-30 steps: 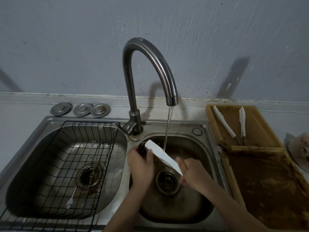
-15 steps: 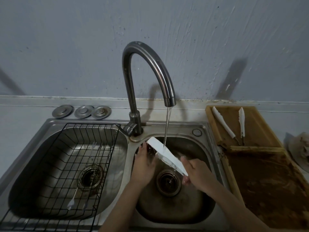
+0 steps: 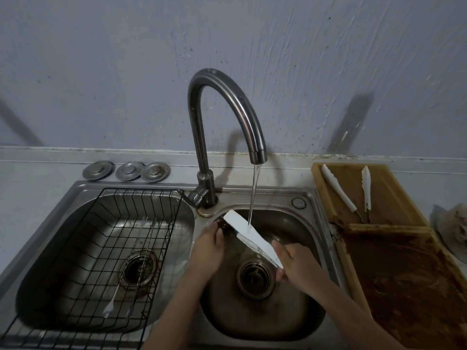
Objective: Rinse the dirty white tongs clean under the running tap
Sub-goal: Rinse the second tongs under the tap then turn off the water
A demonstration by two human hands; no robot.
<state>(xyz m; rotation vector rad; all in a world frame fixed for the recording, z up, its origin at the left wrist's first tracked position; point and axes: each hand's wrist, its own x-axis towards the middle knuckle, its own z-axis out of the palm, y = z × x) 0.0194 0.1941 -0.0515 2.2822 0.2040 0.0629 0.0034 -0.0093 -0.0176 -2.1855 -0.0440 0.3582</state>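
Holding the white tongs (image 3: 250,236) over the right sink bowl (image 3: 303,311), slanted from upper left down to lower right, with the thin stream of water (image 3: 254,195) from the curved metal tap (image 3: 222,102) landing on the upper part of the flat white blade. Gripping the lower end of the tongs with the right hand (image 3: 294,263), thumb on top and fingers curled under. Resting near the upper end with the left hand (image 3: 208,251), fingertips up by a dark dirty bit just beside the white tip; cannot tell if those fingers pinch it or only touch it. Sitting right below the tongs, a round drain (image 3: 254,277) in the bowl. Lying in the left sink bowl (image 3: 45,248), a black wire rack (image 3: 83,261) with two long thin metal forks (image 3: 131,263) on it. Sitting in a row on the surface behind the left bowl, three round metal sink plugs (image 3: 126,170). Lying to the right of the sink, a brown stained wooden tray (image 3: 326,198) with two more white tongs pieces (image 3: 338,188) in its far part, well apart from the hands. Peeking in at the far right edge, something pale (image 3: 454,228), too cut off to tell what.
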